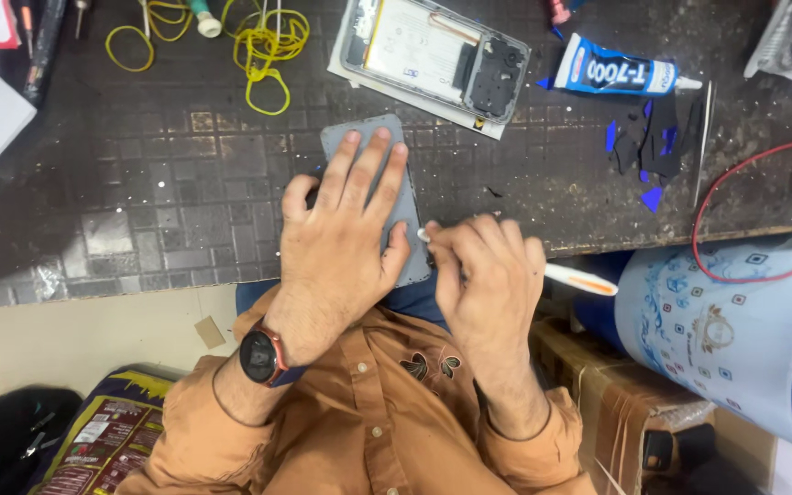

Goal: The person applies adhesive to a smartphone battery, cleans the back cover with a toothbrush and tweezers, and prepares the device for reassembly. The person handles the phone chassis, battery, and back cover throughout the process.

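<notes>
My left hand (pixel 346 225) lies flat on a grey phone back panel (pixel 375 134) at the near edge of the dark work mat, fingers spread and pressing it down. My right hand (pixel 483 275) is curled around a white tool with an orange tip (pixel 588 280), whose front end touches the panel's right edge near the thumb of my left hand. A dark watch sits on my left wrist. Most of the panel is hidden under my left hand.
An opened phone body (pixel 433 55) with its battery showing lies at the back. A blue and white glue tube (pixel 621 73), black and blue film scraps (pixel 648 147), yellow rubber bands (pixel 263 46), a red wire (pixel 744 183) and a large patterned drum (pixel 735 330) surround the spot.
</notes>
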